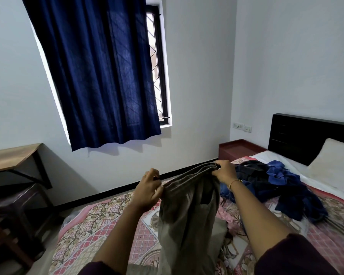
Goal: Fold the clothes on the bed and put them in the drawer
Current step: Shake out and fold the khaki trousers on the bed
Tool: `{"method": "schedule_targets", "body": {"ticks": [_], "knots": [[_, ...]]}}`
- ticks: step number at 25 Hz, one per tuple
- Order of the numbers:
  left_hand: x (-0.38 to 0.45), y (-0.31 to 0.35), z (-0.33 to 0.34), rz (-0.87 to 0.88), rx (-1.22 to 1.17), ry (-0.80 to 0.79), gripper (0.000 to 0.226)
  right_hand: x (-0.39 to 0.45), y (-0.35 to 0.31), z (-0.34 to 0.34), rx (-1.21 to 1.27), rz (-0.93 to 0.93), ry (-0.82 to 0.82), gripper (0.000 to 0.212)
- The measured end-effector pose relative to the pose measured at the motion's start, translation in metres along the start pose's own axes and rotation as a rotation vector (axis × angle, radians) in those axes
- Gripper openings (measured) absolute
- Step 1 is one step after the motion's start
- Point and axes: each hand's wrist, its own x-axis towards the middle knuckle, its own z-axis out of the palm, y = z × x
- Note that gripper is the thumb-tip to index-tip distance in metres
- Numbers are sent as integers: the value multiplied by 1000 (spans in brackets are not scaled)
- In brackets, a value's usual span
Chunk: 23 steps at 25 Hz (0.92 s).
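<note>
Two hands up over the bed, seen from the head view, the only view given. Left hand pinching the left end of a grey garment, fingers curled tight on the gathered edge. Right hand clamped on the other end of that same edge, a little farther off and higher in the picture. Held edge stretched between the two grips, running from near left to far right, several layers stacked along it. Rest of the garment hanging straight down from that edge, long axis near vertical, lower part dropping toward the patterned bedspread and out of sight at the bottom; touching the bed or not, cannot tell.

Likely step: shaking out or halving the garment before laying it flat. Judged need for the next move: bare bedspread lies to the left and near, under the left hand, so lowering there looks easier than to the right.

Heap of unfolded dark and blue clothes lying on the bed just right of the right hand, apart from the grey garment, between it and the pillow. Much folding plainly left. Small reddish bedside cabinet far beyond the heap; no drawer clearly visible.
</note>
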Motion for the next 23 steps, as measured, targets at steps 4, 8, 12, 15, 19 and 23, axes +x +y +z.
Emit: {"method": "schedule_targets", "body": {"ticks": [4, 8, 12, 15, 19, 23], "knots": [[-18, -15, 7, 88, 308, -144, 53, -7, -19, -1, 7, -75, -77, 5], [-27, -5, 21, -316, -162, -7, 32, -5, -32, -8, 85, -72, -123, 11], [-18, 12, 22, -658, -559, -6, 23, -3, -45, 9, 359, 13, -90, 16], [-22, -1, 20, -603, -417, -89, 17, -5, -47, 8, 390, -4, -150, 16], [-15, -11, 4, -553, -283, 110, 42, -15, -36, 1, 588, 180, -351, 18], [1, -10, -14, -478, -272, 225, 30, -20, -35, 2, 839, 270, -476, 16]]}}
